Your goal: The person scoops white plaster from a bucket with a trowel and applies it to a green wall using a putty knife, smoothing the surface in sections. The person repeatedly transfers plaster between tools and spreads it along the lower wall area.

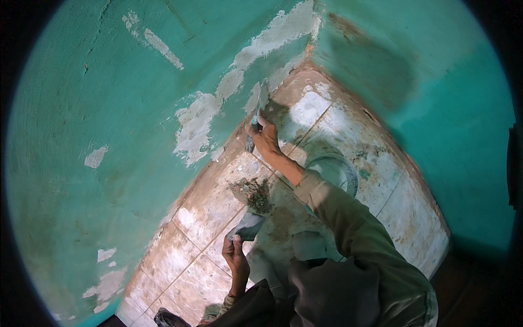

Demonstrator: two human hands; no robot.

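My right hand (266, 137) is closed around the handle of a putty knife (263, 98). Its thin blade lies against the lower green wall (136, 109), beside a patch of pale grey filler (195, 122). Below and to the left, my left hand (237, 260) pinches the edge of a flat grey plate (249, 226), perhaps a wide filling blade. The plate is just above the tiled floor, close to a heap of crumbled debris (253, 193). Partly behind my right forearm stands a round bucket (348, 173).
Dusty, stained white tiles (185, 261) run into the corner between two green walls. The right wall (452, 114) has a brown stain low down. More filler patches (106, 286) mark the left wall. A dark object (170, 318) sits at the lower left edge.
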